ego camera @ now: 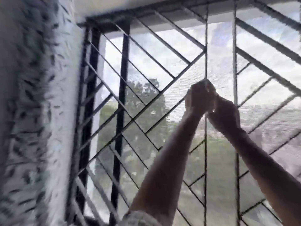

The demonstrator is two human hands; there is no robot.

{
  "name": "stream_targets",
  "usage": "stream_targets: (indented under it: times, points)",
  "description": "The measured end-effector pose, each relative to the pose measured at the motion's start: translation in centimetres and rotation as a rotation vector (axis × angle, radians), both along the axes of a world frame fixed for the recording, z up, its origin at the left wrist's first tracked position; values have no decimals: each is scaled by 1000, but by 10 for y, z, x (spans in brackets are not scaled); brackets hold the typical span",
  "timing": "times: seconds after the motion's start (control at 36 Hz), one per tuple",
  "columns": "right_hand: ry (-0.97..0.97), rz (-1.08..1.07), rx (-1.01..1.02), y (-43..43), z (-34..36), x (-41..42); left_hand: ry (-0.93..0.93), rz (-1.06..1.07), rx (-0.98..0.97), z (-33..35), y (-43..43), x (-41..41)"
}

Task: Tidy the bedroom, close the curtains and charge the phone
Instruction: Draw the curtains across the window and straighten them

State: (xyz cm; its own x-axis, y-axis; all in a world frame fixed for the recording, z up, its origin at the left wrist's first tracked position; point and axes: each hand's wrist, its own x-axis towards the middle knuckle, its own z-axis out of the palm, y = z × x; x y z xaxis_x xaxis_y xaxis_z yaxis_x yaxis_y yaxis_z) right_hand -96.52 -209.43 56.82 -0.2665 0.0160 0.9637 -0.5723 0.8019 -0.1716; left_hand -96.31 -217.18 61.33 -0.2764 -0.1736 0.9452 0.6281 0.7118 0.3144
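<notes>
Grey-flecked curtain [37,111] hangs bunched at the left edge of the window grille [169,85], while left hand [199,100] and right hand [225,115] meet mid-grille, fingers clenched round a thin upright [206,62], bar or cord I cannot tell, so if cord, I'd pull steadily, never jerking.

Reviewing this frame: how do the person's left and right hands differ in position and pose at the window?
The left hand is higher, its top at the thin vertical grille bar; the right hand sits lower and further right. The left forearm rises steeply from below; the right forearm slants in from the lower right. Both hands are raised and touch each other; blur hides what, if anything, they grip.
</notes>
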Motion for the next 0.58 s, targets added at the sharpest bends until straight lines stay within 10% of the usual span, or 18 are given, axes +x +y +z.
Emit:
stream_targets:
  times: [0.36,0.58]
  points:
    - [-108,549,95,-288,-17,49,147,808,182,-45,-299,101]
    - [-178,715,197,-378,-28,71,-265,1028,399,-64,-400,129]
